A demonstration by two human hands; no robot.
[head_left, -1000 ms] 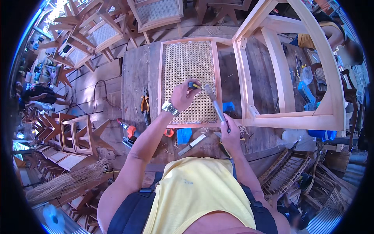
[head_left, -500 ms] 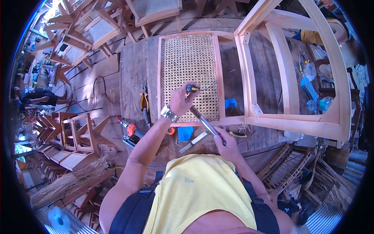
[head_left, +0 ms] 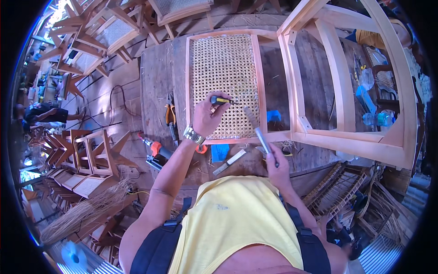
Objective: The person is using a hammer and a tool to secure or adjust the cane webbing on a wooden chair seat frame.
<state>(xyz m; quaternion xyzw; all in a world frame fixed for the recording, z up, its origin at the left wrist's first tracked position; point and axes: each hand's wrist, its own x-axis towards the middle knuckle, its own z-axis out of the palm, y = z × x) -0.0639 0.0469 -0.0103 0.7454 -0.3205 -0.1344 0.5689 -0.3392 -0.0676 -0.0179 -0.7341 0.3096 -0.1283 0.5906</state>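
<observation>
The woven cane panel (head_left: 223, 59) lies beneath the left grip (head_left: 209, 117).

Half a second ago the hammer (head_left: 261, 136) sat with its head just below the left hand (head_left: 206, 120); now the right hand (head_left: 278, 165) has swung it rightward, farther out. The screwdriver-like tool (head_left: 221, 100) has tipped flatter, shaft toward the right.
</observation>
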